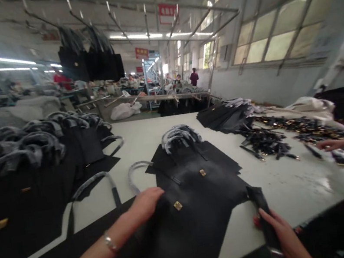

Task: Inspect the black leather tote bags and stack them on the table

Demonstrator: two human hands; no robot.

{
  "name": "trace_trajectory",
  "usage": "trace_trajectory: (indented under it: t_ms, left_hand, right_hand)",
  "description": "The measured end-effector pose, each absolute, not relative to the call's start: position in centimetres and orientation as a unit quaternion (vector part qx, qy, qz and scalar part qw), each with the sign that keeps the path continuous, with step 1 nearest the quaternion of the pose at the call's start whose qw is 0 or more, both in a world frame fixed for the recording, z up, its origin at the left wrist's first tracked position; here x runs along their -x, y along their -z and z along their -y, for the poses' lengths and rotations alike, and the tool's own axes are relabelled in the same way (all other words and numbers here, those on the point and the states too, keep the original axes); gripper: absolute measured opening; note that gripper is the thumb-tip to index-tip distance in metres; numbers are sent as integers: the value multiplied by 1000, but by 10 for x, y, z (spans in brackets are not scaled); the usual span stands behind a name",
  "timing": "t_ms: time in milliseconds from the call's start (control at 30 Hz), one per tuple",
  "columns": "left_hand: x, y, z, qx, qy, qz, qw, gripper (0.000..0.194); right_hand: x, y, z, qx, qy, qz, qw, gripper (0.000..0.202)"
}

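My left hand, with a silver band at its wrist, is closed at the edge of a black bag panel that bears a small gold fitting. Its fingertips are partly hidden against the dark material. My right hand is wrapped round a long, flat black strap-like piece, wider at its far end and with a shiny bit near the bottom. Beyond the left hand lie stacked black panels with plastic-wrapped handles and another gold fitting.
More black panels with wrapped handles are piled at the left. To the right are a heap of black straps with gold hardware and another person's hand. Finished-looking black bags hang from a rack above the white table.
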State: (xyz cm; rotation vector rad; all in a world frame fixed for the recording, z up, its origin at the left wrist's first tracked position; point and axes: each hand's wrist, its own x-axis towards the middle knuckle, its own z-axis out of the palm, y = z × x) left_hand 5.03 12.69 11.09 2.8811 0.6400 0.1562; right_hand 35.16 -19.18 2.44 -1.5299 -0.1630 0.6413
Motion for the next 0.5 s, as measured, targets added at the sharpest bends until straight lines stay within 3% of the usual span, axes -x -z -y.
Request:
trace_trajectory:
  t_ms: [200,333,500]
  left_hand:
    - [-117,-44,-38,-985,-40,-51,161,66]
    - [-100,-28,-22,-983,-50,-39,173,64]
    - [-93,-37,-20,-982,-79,-43,166,53]
  right_hand:
    - [-342,-46,190,745,-248,103,611,61]
    - [-332,-68,206,766,-270,115,571,58]
    - [-316,-80,221,753,-351,112,545,70]
